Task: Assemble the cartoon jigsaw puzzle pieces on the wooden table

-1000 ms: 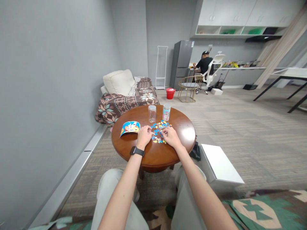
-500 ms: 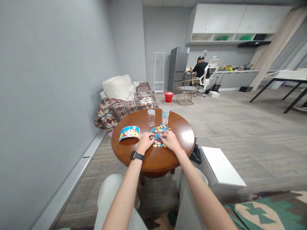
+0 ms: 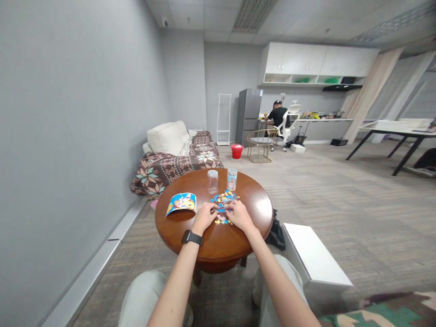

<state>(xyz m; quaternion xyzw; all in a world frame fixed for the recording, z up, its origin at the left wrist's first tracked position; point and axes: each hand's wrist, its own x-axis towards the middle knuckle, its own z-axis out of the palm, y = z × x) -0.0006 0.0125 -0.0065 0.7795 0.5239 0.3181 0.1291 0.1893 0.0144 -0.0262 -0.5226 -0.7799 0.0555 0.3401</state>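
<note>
Small blue, yellow and pink jigsaw puzzle pieces [image 3: 225, 197] lie in a loose heap on the round brown table [image 3: 245, 243]. At the heap's left side my left hand [image 3: 205, 216], below a black watch, has its fingertips closed on puzzle pieces. From the right, my right hand [image 3: 239, 214] reaches in with bent fingers, pinched on pieces close to the left fingertips. Just which pieces are held is too small to see. A curved picture sheet [image 3: 182, 202] stands left of my left hand. Behind the heap are a clear lidded jar [image 3: 213, 182] and a printed can [image 3: 231, 180].
A sofa with a patterned cover [image 3: 190, 159] stands beyond the table at the left. On the floor to the right is a white box [image 3: 316, 254]. Farther back are a red bucket [image 3: 237, 151], a wire chair [image 3: 260, 145] and a seated person [image 3: 278, 116].
The view has tilted upward, so the table and hands sit lower in it. My hands stay over the puzzle pieces, with small finger movements; the left has drawn closer to the right.
</note>
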